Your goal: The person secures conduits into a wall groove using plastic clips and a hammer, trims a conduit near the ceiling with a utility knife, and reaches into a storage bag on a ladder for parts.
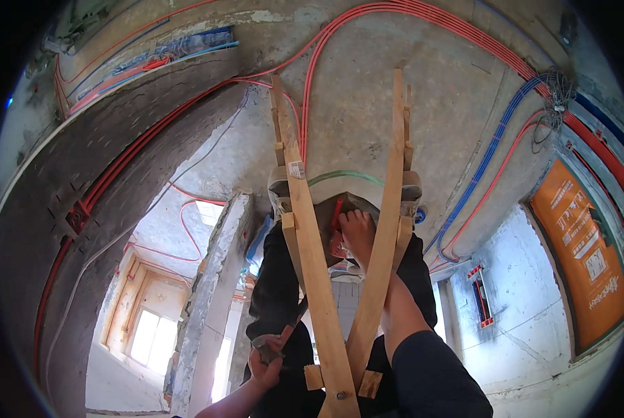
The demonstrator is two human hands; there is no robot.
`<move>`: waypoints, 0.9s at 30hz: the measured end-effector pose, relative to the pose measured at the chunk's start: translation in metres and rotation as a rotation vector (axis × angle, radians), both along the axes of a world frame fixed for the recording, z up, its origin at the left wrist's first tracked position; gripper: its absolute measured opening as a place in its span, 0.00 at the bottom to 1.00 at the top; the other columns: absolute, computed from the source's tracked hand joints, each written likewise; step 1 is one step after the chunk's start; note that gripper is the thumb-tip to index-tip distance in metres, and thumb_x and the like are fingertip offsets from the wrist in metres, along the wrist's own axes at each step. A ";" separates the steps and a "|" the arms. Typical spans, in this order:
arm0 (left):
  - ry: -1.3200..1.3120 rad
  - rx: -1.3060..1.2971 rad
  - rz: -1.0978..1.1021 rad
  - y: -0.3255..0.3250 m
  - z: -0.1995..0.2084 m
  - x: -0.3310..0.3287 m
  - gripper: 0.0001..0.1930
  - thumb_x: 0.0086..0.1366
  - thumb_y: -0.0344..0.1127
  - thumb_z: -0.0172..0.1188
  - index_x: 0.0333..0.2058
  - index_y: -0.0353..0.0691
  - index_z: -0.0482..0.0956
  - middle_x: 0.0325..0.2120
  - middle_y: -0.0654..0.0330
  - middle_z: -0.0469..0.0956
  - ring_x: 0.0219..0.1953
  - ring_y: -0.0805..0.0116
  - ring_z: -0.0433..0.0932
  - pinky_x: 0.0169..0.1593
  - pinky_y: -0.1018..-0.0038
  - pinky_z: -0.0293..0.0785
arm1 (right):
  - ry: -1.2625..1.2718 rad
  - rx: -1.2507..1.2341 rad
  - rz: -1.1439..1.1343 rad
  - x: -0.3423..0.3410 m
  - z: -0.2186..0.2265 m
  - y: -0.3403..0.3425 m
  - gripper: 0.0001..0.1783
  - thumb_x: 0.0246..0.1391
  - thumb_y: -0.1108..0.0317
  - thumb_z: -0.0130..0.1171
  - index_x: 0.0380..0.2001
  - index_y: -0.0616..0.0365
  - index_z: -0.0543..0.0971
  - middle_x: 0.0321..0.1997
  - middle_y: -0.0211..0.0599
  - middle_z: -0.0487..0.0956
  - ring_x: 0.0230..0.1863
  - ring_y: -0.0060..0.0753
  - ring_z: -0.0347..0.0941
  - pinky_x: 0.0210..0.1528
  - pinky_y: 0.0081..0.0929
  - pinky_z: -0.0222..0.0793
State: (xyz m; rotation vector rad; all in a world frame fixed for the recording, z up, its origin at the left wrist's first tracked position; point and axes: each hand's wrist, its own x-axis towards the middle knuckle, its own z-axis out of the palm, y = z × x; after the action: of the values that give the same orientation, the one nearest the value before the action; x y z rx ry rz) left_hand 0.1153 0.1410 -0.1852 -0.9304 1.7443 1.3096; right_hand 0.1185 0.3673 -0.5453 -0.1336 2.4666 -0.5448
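Low on the left, my left hand (266, 368) is closed around a hammer-like tool (269, 345) with a grey metal head and a reddish-brown handle, held near its head. My right hand (356, 231) reaches forward between the two rails of a wooden A-frame ladder (317, 279), down into a dark bucket (364, 203) with a green handle (347, 174). Its fingers are curled beside red plastic pieces (338, 240) in the bucket; what they grip is hidden. My dark-trousered legs straddle the ladder, whose rails meet close to me.
Red conduits (368, 10) curve over the grey concrete, and blue ones (496, 150) run along the right. A dark wall section (131, 167) with a red junction box (79, 217) stands left, near a window (152, 341). An orange printed panel (580, 258) is at right.
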 end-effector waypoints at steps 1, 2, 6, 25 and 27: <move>0.023 0.000 -0.020 -0.001 -0.001 -0.001 0.14 0.48 0.26 0.53 0.36 0.36 0.71 0.42 0.51 0.75 0.48 0.55 0.73 0.53 0.64 0.69 | 0.028 -0.009 0.024 0.000 0.001 0.000 0.11 0.47 0.66 0.59 0.35 0.53 0.75 0.36 0.39 0.73 0.38 0.42 0.68 0.42 0.38 0.62; 0.046 0.001 -0.039 -0.001 -0.001 -0.001 0.14 0.48 0.25 0.53 0.37 0.35 0.72 0.43 0.51 0.75 0.47 0.55 0.74 0.53 0.65 0.69 | 0.057 -0.018 0.049 -0.001 0.002 -0.001 0.10 0.47 0.66 0.59 0.35 0.52 0.74 0.35 0.38 0.73 0.38 0.42 0.68 0.42 0.37 0.62; 0.070 0.011 -0.039 -0.002 -0.002 0.003 0.14 0.48 0.25 0.54 0.37 0.34 0.72 0.42 0.50 0.76 0.46 0.55 0.74 0.52 0.65 0.70 | 0.098 -0.038 0.080 0.001 0.003 0.000 0.08 0.47 0.66 0.59 0.33 0.52 0.74 0.35 0.37 0.73 0.38 0.40 0.68 0.42 0.36 0.61; 0.052 0.007 0.016 -0.003 -0.002 0.011 0.13 0.48 0.25 0.54 0.36 0.33 0.72 0.41 0.50 0.77 0.44 0.55 0.75 0.50 0.66 0.71 | 0.042 -0.025 0.003 -0.005 0.001 -0.005 0.11 0.45 0.67 0.60 0.34 0.51 0.73 0.34 0.35 0.74 0.36 0.40 0.69 0.41 0.36 0.61; 0.057 0.008 0.031 -0.002 -0.002 0.013 0.13 0.48 0.25 0.54 0.36 0.33 0.73 0.42 0.50 0.77 0.44 0.55 0.75 0.50 0.66 0.71 | 0.043 -0.015 -0.005 -0.003 -0.002 -0.006 0.10 0.46 0.68 0.59 0.33 0.52 0.73 0.34 0.36 0.74 0.36 0.41 0.69 0.40 0.37 0.61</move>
State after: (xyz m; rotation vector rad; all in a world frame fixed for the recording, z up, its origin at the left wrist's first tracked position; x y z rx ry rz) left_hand 0.1284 0.1393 -0.1877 -0.9268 1.7730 1.3740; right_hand 0.1157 0.3615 -0.5469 -0.1460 2.5055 -0.5683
